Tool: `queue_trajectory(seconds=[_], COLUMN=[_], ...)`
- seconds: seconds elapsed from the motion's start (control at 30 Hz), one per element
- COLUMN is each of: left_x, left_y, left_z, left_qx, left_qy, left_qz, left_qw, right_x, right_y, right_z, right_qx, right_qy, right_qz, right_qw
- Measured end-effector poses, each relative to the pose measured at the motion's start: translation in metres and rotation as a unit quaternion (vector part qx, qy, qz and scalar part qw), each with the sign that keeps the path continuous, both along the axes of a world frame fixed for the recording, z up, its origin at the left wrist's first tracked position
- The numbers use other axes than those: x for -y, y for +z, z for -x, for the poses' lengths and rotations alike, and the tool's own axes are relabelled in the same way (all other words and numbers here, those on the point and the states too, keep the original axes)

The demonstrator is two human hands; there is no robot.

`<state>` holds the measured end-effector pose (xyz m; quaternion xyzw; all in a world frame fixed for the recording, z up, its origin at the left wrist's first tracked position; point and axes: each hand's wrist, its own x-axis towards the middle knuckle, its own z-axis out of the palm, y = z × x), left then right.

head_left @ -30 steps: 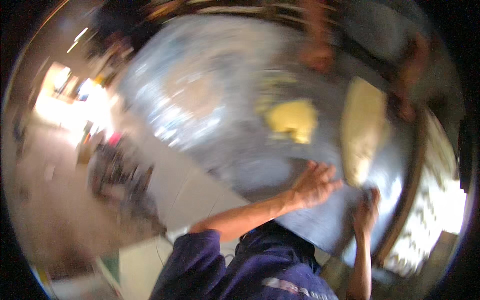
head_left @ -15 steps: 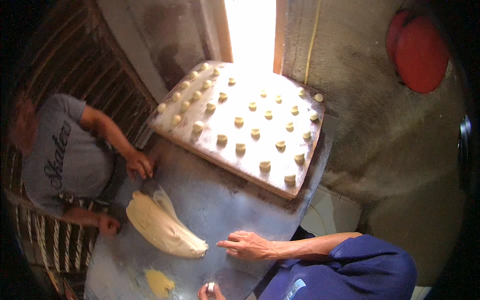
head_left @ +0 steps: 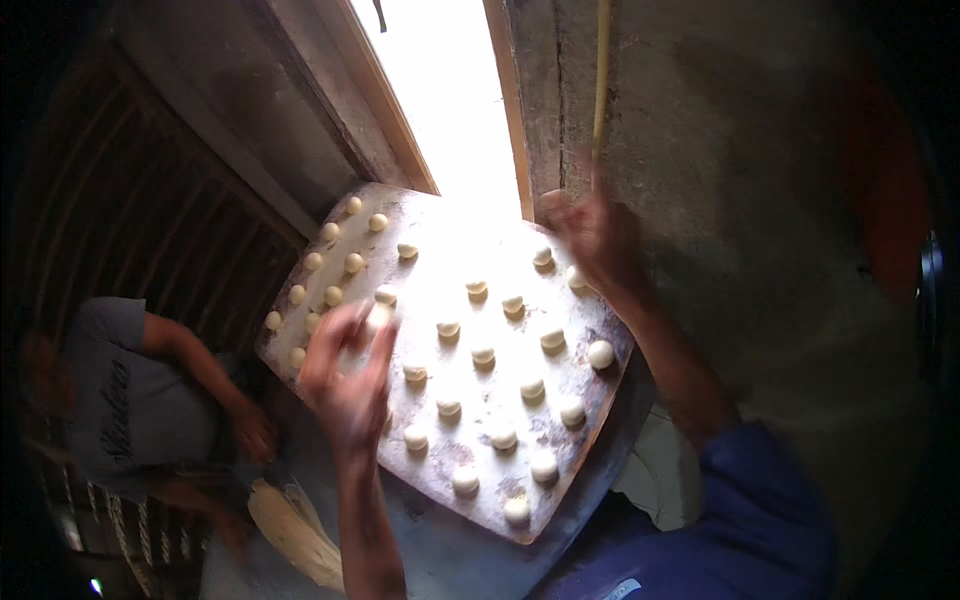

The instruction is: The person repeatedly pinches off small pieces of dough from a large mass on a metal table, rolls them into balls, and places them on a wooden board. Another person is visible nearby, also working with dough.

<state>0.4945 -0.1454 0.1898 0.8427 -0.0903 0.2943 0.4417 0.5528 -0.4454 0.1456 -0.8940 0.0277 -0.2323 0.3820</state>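
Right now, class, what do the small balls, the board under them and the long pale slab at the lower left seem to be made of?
Small balls: probably dough, smooth and matte, given their pale, softly rounded shapes.
Board: perhaps wood, seemingly dusted white, judging by mottled surface and brownish edge.
Long pale slab: likely dough too, fairly smooth, its outline soft.

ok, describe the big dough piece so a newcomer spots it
Find the pale board bearing dough balls, then the grey table under it. At lower left, between the co-worker and the wearer's left forearm, lies the dough piece: one long slab, dwarfing the round balls.
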Motion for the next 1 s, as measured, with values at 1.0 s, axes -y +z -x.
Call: queue_trajectory(seconds=[1.0], left_x=[-0.232], left_y=[-0.122], left_z=[0.42], left_qx=[-0.073], left_qy=[0.161], left_qz=[0.798], left_qw=[0.577], right_x=[-0.467], right_y=[-0.074], right_z=[0.322], right_qx=[-0.09], right_qy=[0.546], right_qz=[-0.043], right_qw=[0.832])
